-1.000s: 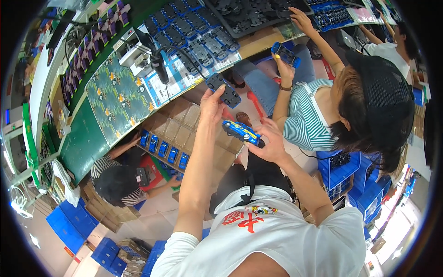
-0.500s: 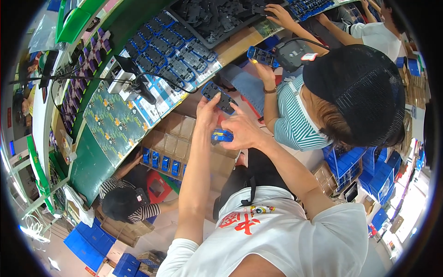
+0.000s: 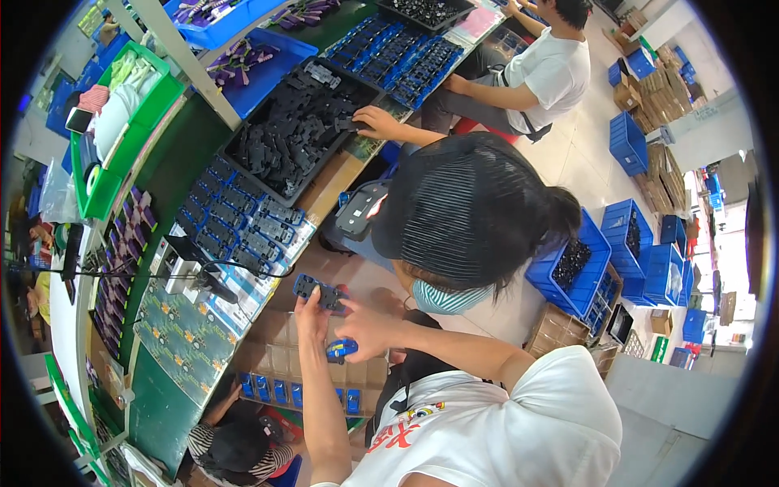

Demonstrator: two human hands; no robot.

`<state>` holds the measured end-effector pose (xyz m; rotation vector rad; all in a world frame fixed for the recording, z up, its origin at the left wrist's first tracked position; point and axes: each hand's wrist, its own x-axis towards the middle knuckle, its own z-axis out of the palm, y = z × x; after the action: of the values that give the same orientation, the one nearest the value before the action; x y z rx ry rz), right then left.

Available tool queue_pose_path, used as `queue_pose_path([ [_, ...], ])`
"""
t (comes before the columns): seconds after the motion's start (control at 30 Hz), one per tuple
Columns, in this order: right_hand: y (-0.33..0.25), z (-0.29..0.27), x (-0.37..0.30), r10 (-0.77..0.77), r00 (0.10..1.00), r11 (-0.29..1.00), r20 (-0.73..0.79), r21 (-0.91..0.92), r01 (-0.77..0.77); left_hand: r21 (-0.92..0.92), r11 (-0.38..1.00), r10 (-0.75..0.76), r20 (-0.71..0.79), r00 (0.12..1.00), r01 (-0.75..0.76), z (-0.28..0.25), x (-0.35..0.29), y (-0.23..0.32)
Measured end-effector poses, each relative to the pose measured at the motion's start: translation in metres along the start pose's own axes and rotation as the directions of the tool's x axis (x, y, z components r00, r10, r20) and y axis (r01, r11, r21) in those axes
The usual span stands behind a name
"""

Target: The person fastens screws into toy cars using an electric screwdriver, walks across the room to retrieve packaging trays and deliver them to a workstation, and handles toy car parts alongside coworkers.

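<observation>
My left hand (image 3: 312, 321) pinches an upturned toy car (image 3: 323, 294), its dark underside facing up and blue showing at the edge. My right hand (image 3: 367, 326) is curled close beside it, its fingers reaching to the car's near end. A small blue object with dark trim (image 3: 342, 349) sticks out from under my right hand; its kind is not clear. Both hands are off the bench edge. On the bench beyond, rows of similar upturned cars (image 3: 235, 213) lie on a white printed sheet.
A black tray (image 3: 294, 122) heaped with dark plastic parts stands past the rows. A co-worker in a black cap (image 3: 471, 215) sits close at my right, one hand at the tray. A black cable (image 3: 243, 266) crosses the bench edge. A cardboard box (image 3: 280, 345) holds blue cars below.
My view has swung rightward, so the bench and my hands appear lower and further left. The toy car stays in my left hand. The co-worker's held car is now hidden.
</observation>
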<state>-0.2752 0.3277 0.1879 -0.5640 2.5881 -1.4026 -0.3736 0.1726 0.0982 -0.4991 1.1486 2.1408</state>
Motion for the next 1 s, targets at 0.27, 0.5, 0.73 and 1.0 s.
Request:
queue_pose_path([
  [0.27,-0.029,0.016,-0.066,0.059,0.998,0.998,0.031,0.013,-0.059,-0.001,0.997,-0.08,-0.087,0.993,0.081,-0.032,-0.044,-0.04],
  [0.5,-0.035,0.031,-0.191,0.33,0.938,0.944,0.106,-0.049,-0.326,0.296,0.914,-0.218,-0.218,0.951,0.277,-0.095,-0.096,-0.132],
  [0.73,0.012,-0.032,-0.325,0.457,0.877,0.886,0.15,-0.163,-0.434,0.466,0.758,-0.395,-0.227,0.89,0.456,-0.058,-0.147,-0.247],
  [1.0,0.126,-0.181,-0.519,0.735,0.655,0.674,-0.175,0.292,-0.678,0.643,0.64,-0.474,-0.1,0.875,0.42,0.15,-0.103,-0.411],
])
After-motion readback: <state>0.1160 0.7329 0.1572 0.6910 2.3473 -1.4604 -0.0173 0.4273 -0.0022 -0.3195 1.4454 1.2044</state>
